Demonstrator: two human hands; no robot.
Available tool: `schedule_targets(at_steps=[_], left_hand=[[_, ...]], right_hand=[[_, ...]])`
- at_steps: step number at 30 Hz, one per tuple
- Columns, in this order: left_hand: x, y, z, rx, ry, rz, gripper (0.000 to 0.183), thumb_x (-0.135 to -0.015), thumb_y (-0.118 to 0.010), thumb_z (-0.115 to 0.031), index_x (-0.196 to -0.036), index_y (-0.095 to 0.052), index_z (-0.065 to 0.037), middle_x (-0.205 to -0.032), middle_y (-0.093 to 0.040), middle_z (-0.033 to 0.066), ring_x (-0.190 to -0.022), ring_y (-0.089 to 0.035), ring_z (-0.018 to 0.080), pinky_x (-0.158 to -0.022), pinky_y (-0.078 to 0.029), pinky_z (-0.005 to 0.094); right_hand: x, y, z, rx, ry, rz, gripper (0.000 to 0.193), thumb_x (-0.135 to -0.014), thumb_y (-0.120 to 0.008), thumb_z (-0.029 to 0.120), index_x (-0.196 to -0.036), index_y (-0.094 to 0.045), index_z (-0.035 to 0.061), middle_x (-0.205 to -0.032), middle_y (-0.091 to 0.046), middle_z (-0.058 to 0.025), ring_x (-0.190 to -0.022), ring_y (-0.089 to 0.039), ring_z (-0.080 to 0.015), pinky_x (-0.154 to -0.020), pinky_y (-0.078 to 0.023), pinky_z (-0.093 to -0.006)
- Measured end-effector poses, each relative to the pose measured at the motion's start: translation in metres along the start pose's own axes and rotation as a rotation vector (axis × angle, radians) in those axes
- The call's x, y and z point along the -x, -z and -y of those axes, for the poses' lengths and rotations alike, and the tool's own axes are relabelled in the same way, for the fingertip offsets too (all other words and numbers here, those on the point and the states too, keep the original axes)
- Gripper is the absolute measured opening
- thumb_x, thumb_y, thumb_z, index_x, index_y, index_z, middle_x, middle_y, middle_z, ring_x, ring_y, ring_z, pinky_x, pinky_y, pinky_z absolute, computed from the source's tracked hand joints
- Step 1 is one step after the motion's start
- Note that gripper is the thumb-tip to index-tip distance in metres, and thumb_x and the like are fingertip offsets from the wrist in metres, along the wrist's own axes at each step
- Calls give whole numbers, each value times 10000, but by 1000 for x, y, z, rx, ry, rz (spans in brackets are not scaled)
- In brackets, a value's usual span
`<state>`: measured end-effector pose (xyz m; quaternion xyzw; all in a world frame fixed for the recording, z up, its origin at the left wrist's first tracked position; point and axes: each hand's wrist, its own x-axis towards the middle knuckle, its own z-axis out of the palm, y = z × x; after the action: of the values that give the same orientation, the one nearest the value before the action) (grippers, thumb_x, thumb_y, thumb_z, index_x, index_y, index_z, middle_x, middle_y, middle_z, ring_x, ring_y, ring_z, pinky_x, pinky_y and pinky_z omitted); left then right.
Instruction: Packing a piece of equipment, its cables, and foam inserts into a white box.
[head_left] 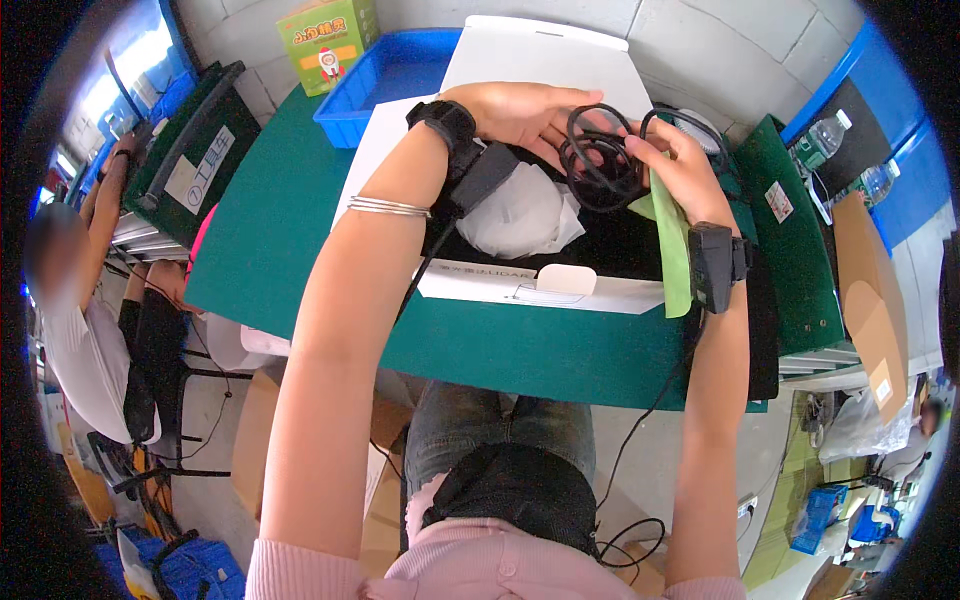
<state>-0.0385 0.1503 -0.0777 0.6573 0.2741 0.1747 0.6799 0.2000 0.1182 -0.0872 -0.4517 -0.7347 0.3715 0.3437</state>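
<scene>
A coiled black cable (600, 170) is held up between my two hands over an open white box (470, 280). My left hand (525, 112) reaches over the box from the left, its fingers closed on the coil's left side. On the other side my right hand (682, 165) pinches the cable, thumb and fingertips against its loops. Inside the box, below the coil, a round thing in white wrapping (525, 212) rests in black lining. A light green strip (672, 250) hangs beside my right wrist, over the box's right end.
The box stands on a green table (480, 355). Behind it are a blue tray (345, 105) and a green-yellow carton (325, 50). A dark green bin (790, 240) stands at right, near bottles (825, 140). A person (90, 330) sits at left. Thin cables trail from my wrist devices.
</scene>
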Motion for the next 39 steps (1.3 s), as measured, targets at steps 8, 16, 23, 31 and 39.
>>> schedule_targets(at_steps=[8,16,23,31,39], left_hand=[[-5,11,12,-40,-17,-6,407,-975,-407,-159,-1345,-443,6,-1111,-633,170,-942,-646,206,-879,-520,366],[-10,11,20,77,76,-47,396,-956,-390,-68,-1336,-415,40,-1141,-600,177,-983,-633,216,-889,-521,367],[-10,12,22,62,61,-31,382,-962,-367,-48,-1326,-432,46,-1132,-603,181,-1035,-623,225,-918,-511,352],[-9,11,21,47,54,-31,390,-964,-360,-50,-1337,-422,48,-1124,-604,183,-1039,-619,229,-936,-498,357],[-13,15,23,90,72,-20,391,-958,-358,-48,-1333,-426,40,-1133,-596,188,-1044,-608,238,-934,-496,366]], right_hand=[[-2,-2,-5,13,93,18,309,-885,-637,216,-1096,-604,-7,-804,-607,-19,-732,-578,-100,-660,-440,-235],[-1,2,11,95,-27,175,478,-895,-640,251,-1211,-517,-87,-969,-667,-154,-847,-657,-163,-746,-500,-268],[32,24,48,756,427,278,472,-871,-647,200,-1281,-506,14,-1142,-620,-156,-1080,-603,-257,-938,-456,-333],[72,1,54,1124,339,110,542,-744,-732,204,-1191,-470,44,-896,-637,-179,-877,-623,-368,-776,-505,-426],[38,30,57,399,272,-108,291,-835,-657,3,-1110,-563,20,-753,-619,-35,-677,-548,-64,-606,-453,-243]])
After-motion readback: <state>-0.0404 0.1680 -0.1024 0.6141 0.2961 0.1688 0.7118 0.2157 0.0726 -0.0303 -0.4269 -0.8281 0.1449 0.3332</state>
